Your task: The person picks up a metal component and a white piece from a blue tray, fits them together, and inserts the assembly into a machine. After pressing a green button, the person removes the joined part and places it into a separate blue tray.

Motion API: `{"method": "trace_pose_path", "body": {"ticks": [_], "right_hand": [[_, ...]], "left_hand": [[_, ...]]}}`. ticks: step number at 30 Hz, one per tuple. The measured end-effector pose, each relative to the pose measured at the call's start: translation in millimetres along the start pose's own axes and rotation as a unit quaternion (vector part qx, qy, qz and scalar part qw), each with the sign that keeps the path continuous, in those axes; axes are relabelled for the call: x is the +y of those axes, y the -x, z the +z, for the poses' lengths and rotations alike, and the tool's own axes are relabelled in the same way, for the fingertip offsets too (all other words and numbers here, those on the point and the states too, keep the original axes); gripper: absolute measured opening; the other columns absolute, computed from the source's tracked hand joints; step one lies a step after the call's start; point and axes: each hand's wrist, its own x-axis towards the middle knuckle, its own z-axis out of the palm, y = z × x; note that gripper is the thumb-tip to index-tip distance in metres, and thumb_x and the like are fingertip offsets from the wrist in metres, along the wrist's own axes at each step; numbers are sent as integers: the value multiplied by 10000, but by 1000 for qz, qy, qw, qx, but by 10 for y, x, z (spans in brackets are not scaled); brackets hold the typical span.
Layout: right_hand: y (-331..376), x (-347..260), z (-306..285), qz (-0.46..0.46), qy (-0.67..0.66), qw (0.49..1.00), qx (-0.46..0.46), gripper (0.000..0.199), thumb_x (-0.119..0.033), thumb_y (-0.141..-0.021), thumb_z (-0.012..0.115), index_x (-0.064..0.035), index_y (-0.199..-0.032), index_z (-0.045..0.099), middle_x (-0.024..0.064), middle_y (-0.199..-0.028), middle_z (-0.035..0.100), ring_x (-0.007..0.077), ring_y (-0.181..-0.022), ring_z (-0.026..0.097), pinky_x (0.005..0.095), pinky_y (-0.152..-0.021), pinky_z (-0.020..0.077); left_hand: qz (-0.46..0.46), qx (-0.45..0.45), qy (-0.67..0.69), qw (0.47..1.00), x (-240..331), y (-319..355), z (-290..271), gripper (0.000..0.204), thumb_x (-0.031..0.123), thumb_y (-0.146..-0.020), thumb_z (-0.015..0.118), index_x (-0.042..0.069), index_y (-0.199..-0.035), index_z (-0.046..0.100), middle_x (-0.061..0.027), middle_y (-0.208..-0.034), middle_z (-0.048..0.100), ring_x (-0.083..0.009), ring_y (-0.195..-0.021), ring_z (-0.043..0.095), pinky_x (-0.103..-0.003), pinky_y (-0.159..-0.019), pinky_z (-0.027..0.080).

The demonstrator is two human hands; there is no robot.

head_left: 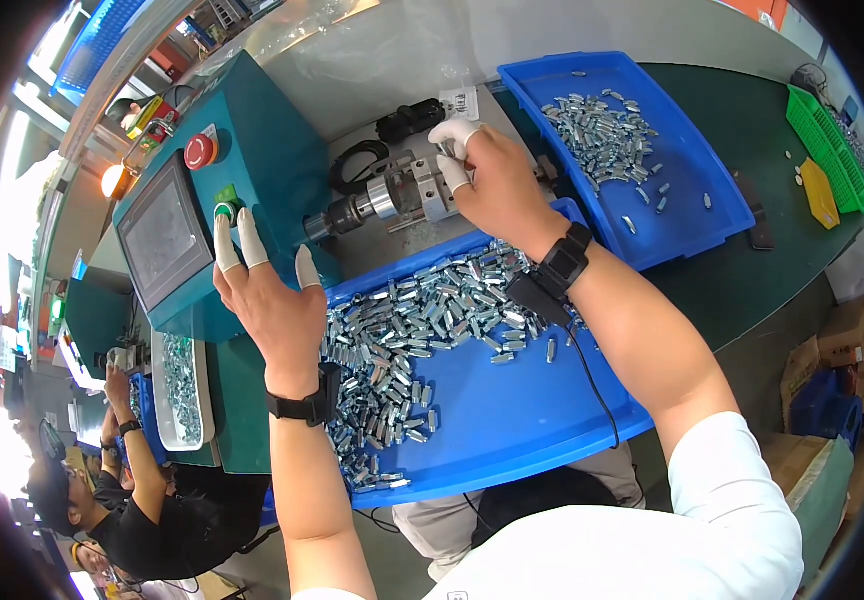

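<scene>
My left hand [277,318] reaches over the teal machine [264,125] with its fingers stretched out. White finger cots cover several fingertips, and one rests at the green button [225,208]. At the metal clamping fixture [432,193], my right hand [500,188] has thumb and forefinger, also in white cots, brought together. Whatever lies between them is too hidden to name. A round metal chuck [352,212] points from the machine toward the fixture. Below both hands, many small silvery hex-sided metal parts [452,305] are heaped in a blue tray [527,410].
A second blue tray [687,215] with similar parts stands at the right, beside a green basket [827,145] and yellow scoop-like piece [818,195]. The machine carries a screen [164,232] and red stop button [201,152]. Another person [142,510] works at the left.
</scene>
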Motion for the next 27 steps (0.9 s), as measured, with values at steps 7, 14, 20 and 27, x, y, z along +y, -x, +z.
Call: {"method": "trace_pose_path", "body": {"ticks": [7, 14, 20, 27], "right_hand": [[-11, 90, 67, -45, -53, 997, -23, 232, -14, -988, 669, -101, -1190, 743, 114, -905, 665, 220, -743, 639, 330, -664, 510], [36, 137, 120, 114, -167, 976, -78, 150, -60, -1014, 677, -22, -1141, 746, 63, -879, 724, 113, -749, 641, 291, -677, 511], [-9, 98, 114, 149, -159, 973, -82, 143, -91, -1019, 681, -5, -1108, 753, 41, -831, 715, 97, -716, 620, 296, -659, 512], [-23, 59, 175, 157, -136, 976, -67, 169, -129, -1010, 700, 1, -1095, 766, 67, -830, 752, 115, -691, 647, 308, -643, 522]], "left_hand": [[-11, 2, -15, 1000, 48, -53, -33, 719, 124, -851, 788, 16, -1510, 522, -219, -1581, 456, -442, -1322, 497, -519, -1137, 381], [-23, 8, 5, 1000, -9, -93, 2, 679, 120, -860, 784, 15, -1487, 546, -212, -1559, 489, -436, -1305, 514, -516, -1151, 359], [-10, 21, 40, 999, 18, 12, 9, 694, 119, -868, 785, 10, -1504, 530, -255, -1600, 446, -449, -1374, 484, -510, -1171, 361], [-8, 13, 42, 999, 57, 34, 16, 719, 122, -878, 780, 4, -1529, 497, -281, -1633, 395, -483, -1414, 444, -528, -1186, 353]]}}
